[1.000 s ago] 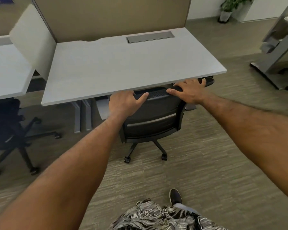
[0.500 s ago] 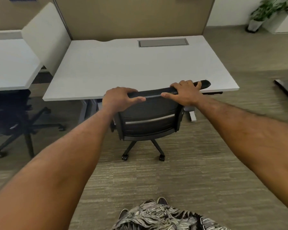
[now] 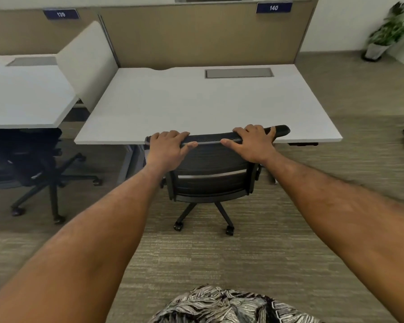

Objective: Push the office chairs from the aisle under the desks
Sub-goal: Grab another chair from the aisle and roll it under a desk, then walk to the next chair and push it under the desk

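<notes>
A black office chair point(image 3: 210, 178) on castors stands at the front edge of the white desk point(image 3: 196, 106) labelled 140. Its seat is hidden under the desktop and its backrest top meets the desk's front edge. My left hand point(image 3: 167, 148) grips the left end of the backrest's top rail. My right hand point(image 3: 254, 143) grips the rail's right part, fingers curled over it. Both arms are stretched out straight.
A second black office chair point(image 3: 30, 159) sits partly under the neighbouring desk point(image 3: 26, 101) on the left, labelled 139. Tan partition panels point(image 3: 208, 33) back both desks. A potted plant point(image 3: 387, 31) stands at the far right. Carpet point(image 3: 208, 259) stretches in front of me.
The view has risen and pulled back, showing more of the partitions and desk labels. My hands have stayed on the backrest's top rail. The chair remains at the desk edge.
</notes>
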Tool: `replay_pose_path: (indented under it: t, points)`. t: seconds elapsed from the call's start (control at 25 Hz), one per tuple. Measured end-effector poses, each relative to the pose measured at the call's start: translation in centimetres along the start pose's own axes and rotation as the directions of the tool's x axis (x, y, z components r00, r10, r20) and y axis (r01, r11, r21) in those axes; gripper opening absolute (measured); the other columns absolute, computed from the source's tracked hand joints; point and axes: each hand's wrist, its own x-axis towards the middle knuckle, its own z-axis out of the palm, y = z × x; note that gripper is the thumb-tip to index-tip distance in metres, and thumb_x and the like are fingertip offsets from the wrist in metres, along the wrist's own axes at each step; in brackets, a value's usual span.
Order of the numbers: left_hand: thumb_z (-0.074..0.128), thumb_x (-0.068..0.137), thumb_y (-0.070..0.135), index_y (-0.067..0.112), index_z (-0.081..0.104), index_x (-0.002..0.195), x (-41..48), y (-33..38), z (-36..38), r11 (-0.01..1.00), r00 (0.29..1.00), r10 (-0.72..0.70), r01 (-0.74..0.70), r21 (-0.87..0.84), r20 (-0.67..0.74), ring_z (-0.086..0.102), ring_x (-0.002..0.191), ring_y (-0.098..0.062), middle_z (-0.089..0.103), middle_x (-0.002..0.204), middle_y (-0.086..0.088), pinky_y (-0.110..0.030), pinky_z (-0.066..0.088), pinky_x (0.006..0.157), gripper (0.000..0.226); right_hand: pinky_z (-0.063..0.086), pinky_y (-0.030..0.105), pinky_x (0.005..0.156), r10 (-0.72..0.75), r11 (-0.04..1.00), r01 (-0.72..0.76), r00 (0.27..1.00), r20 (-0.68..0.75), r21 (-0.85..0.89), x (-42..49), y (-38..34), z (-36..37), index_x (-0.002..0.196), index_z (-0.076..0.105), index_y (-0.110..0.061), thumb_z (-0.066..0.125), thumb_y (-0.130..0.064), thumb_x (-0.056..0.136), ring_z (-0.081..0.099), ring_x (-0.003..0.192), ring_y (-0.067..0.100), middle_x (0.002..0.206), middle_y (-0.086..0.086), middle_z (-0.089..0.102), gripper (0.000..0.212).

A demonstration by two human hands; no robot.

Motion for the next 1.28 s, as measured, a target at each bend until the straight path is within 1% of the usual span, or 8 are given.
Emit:
replay_pose_path:
  t: [0.16, 0.32, 0.48, 0.56, 0.68, 0.88, 1.04, 1.28]
  points:
    - [0.025, 0.102, 0.064, 0.024, 0.039, 0.152, -2.4, 0.3, 0.6, 1.0, 0.997, -0.019, 0.019, 0.001, -0.07, 0.035, 0.142, -0.027, 0.046, 0.152, -0.003, -0.051, 0.017, 0.119, 0.066, 0.001, 0.07, 0.119, -0.018, 1.0, 0.02, 0.993, -0.115, 0.014, -2.2, -0.8, 1.8, 0.153, 0.036, -0.031, 0.028, -0.078, 0.094, 0.019, 0.152, 0.031, 0.159, 0.009, 0.034, 0.076]
    - [0.027, 0.098, 0.072, 0.023, 0.019, 0.16, -4.7, -1.1, 0.5, 0.998, 0.997, 0.002, 0.002, 0.059, -0.071, 0.011, 0.154, -0.026, 0.021, 0.167, -0.006, -0.05, 0.003, 0.125, 0.079, -0.001, 0.064, 0.122, -0.014, 0.998, 0.028, 0.97, -0.244, 0.053, -4.6, -3.2, 3.9, 0.16, 0.022, -0.022, 0.044, -0.069, 0.095, -0.002, 0.157, 0.029, 0.17, 0.011, 0.01, 0.083]
    - [0.024, 0.097, 0.074, 0.021, 0.004, 0.161, -9.9, -4.1, 2.1, 0.997, 0.997, 0.032, -0.026, 0.07, -0.075, -0.004, 0.156, -0.026, -0.001, 0.17, -0.008, -0.055, 0.005, 0.124, 0.085, -0.005, 0.062, 0.123, -0.164, 0.982, 0.185, 0.936, -0.312, 0.037, -7.6, -8.5, 7.6, 0.162, 0.017, -0.02, 0.055, -0.062, 0.092, -0.009, 0.157, 0.029, 0.171, 0.012, -0.005, 0.09]
    - [0.015, 0.093, 0.079, 0.022, 0.0, 0.161, -13.3, -6.2, 3.6, 0.997, 1.0, 0.011, -0.011, 0.08, -0.006, -0.007, 0.155, -0.025, -0.004, 0.17, -0.007, -0.055, 0.004, 0.124, 0.09, -0.003, 0.063, 0.123, -0.227, 0.971, 0.238, 0.942, -0.248, 0.015, -8.7, -11.7, 9.6, 0.163, 0.017, -0.021, 0.055, -0.063, 0.093, -0.006, 0.158, 0.028, 0.171, 0.011, -0.004, 0.09]
    - [0.01, 0.088, 0.084, 0.022, 0.0, 0.16, -19.4, -10.5, 5.9, 0.992, 0.99, -0.103, 0.096, 0.078, 0.097, -0.013, 0.155, -0.022, -0.008, 0.169, -0.005, -0.055, 0.001, 0.124, 0.096, -0.005, 0.061, 0.123, -0.272, 0.962, 0.274, 0.961, -0.059, 0.025, -9.9, -16.7, 12.9, 0.163, 0.013, -0.023, 0.048, -0.068, 0.094, -0.005, 0.158, 0.025, 0.172, 0.006, -0.004, 0.09]
    - [0.009, 0.083, 0.087, 0.021, 0.009, 0.162, -28.6, -17.5, 7.2, 0.943, 0.927, -0.332, 0.328, 0.048, 0.177, -0.007, 0.156, -0.023, -0.001, 0.17, -0.007, -0.056, 0.004, 0.124, 0.103, -0.006, 0.059, 0.123, -0.377, 0.926, 0.376, 0.916, 0.136, 0.036, -10.7, -24.7, 17.4, 0.163, 0.011, -0.025, 0.042, -0.073, 0.093, -0.009, 0.157, 0.022, 0.172, 0.003, -0.005, 0.091]
    - [0.002, 0.08, 0.09, 0.02, 0.003, 0.162, -35.6, -22.3, 7.0, 0.872, 0.843, -0.487, 0.485, 0.068, 0.229, -0.009, 0.155, -0.024, -0.003, 0.17, -0.008, -0.054, 0.001, 0.124, 0.108, -0.006, 0.057, 0.124, -0.486, 0.872, 0.483, 0.839, 0.245, 0.077, -11.5, -32.9, 20.3, 0.163, 0.011, -0.025, 0.042, -0.074, 0.093, -0.008, 0.157, 0.021, 0.172, 0.002, -0.004, 0.091]
    - [0.023, 0.089, 0.083, 0.019, 0.0, 0.162, -42.5, -29.5, 6.1, 0.678, 0.648, -0.725, 0.731, 0.077, 0.232, -0.009, 0.155, -0.025, -0.002, 0.17, -0.01, -0.053, -0.001, 0.124, 0.1, -0.004, 0.053, 0.125, -0.649, 0.746, 0.653, 0.669, 0.362, 0.132, -10.9, -45.3, 23.6, 0.163, 0.012, -0.025, 0.044, -0.072, 0.094, -0.005, 0.158, 0.022, 0.172, 0.003, 0.0, 0.089]
